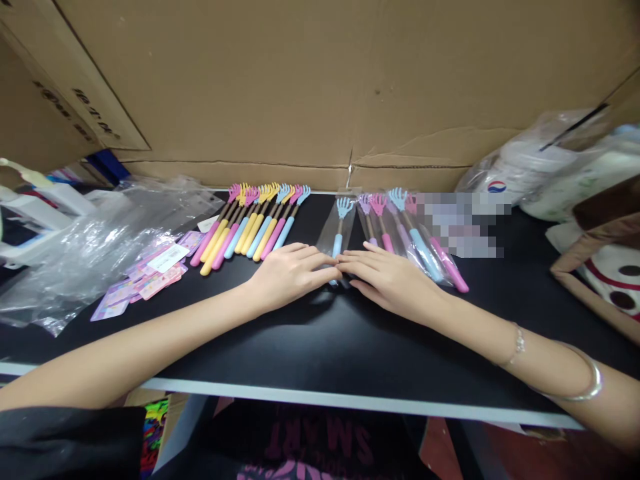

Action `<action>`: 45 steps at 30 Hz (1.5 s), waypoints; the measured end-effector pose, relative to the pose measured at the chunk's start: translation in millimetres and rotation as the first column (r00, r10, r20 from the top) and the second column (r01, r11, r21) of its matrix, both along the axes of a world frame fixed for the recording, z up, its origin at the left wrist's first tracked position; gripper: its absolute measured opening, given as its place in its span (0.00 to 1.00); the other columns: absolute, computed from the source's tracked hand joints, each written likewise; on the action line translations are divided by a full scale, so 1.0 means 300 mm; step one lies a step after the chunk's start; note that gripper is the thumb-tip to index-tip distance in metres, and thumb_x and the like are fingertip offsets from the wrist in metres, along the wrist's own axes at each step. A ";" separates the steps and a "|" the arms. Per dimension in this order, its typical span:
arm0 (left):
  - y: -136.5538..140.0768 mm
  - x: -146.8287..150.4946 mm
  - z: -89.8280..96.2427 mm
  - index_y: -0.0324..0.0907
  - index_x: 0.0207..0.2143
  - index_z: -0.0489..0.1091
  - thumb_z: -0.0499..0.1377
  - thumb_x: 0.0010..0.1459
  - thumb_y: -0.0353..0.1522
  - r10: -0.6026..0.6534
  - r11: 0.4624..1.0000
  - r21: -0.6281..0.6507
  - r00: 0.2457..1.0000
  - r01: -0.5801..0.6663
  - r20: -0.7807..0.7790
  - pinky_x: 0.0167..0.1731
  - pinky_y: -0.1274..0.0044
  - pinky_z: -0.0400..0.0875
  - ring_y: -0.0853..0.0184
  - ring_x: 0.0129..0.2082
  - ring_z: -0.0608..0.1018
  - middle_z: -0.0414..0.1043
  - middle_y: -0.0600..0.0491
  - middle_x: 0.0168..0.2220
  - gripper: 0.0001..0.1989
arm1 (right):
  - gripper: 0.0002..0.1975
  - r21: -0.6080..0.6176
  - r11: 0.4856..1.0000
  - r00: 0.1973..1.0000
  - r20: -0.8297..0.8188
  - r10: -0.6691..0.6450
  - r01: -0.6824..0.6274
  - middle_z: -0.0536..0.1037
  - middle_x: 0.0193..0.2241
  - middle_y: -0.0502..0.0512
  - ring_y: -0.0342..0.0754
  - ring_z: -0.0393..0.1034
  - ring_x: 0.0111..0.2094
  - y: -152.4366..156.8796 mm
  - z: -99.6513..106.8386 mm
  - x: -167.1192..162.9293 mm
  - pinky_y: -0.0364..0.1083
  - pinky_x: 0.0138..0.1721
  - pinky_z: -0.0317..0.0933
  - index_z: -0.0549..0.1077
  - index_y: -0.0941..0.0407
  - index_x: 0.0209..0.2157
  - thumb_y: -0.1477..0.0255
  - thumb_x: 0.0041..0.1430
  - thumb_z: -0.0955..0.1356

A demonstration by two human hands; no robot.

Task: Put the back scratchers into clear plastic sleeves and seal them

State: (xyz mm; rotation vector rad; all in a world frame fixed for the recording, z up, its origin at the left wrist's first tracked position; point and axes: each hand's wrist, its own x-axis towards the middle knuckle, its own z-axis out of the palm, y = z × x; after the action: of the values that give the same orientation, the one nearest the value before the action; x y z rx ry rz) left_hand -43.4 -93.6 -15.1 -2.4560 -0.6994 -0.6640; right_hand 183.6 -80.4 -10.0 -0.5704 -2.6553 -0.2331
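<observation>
A blue back scratcher lies inside a clear plastic bag at the middle of the black table. My left hand and my right hand meet at the bag's near end, fingertips close together. Both have their fingers closed on that end; the exact grip is partly hidden. Just right of it, under and beyond my right hand, lie several bagged back scratchers in purple, pink and blue. Left of my left hand is a row of unbagged back scratchers with pink, yellow and blue handles.
Loose clear bags and a pile of printed cards lie on the left, near a white stand. Cardboard walls the back. At right are a bagged white cup and a brown-strapped bag.
</observation>
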 end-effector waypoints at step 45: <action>0.021 -0.019 0.005 0.44 0.35 0.70 0.51 0.66 0.38 -0.030 0.999 -0.021 0.997 0.029 -0.075 0.30 0.78 0.63 0.70 0.31 0.73 0.72 0.56 0.29 0.11 | 0.11 0.204 0.978 0.999 0.008 -0.036 0.034 0.81 0.37 0.55 0.52 0.71 0.45 0.022 0.001 0.013 0.56 0.54 0.60 0.75 0.59 0.40 0.74 0.65 0.62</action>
State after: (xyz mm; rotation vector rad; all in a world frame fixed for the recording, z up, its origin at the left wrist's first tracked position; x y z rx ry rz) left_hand -48.9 -87.4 -13.5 -2.5004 -0.6448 -0.5750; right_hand 187.4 -73.8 -9.9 -0.5497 -2.5925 -0.5142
